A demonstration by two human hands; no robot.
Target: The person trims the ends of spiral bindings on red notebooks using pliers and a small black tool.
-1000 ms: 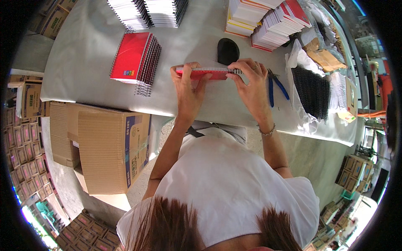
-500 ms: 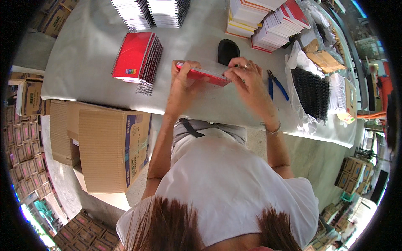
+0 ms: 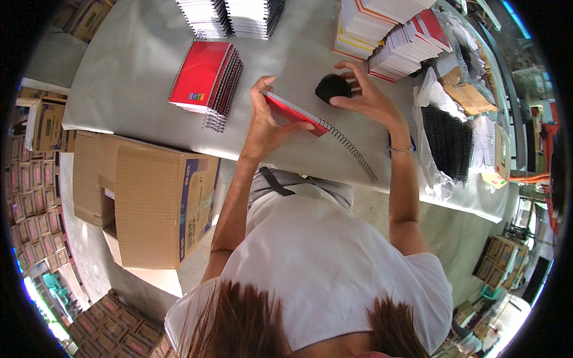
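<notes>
While the left hand (image 3: 262, 122) is holding the notebook (image 3: 292, 112) in the head view, its thumb is pressing on the red cover and its fingers are bracing the far left end, so the page edge is facing up, tilting down to the right. Just past that thumb, the coil (image 3: 353, 156) is sitting in the notebook's right corner only, its long free part trailing toward the person, below the right fingers. The right hand (image 3: 365, 95) is gripping the black pad (image 3: 331, 89), its thumb lying in front and its fingers curving round the other side.

Left of the left fingers, a stack of red notebooks (image 3: 202, 67) is standing well apart. Beyond the right fingers, white books (image 3: 364, 28) are rising in piles; to their right, spare coils (image 3: 444, 143) are lying bunched. A blue tool (image 3: 391, 144) is mostly hiding behind the right wrist.

Good handling, I am judging, is depending on the left grip: firm enough for keeping the pages square, thumb staying clear of the wire. The loose coil seems better left hanging straight, since snagging on the right wrist could be bending it.
</notes>
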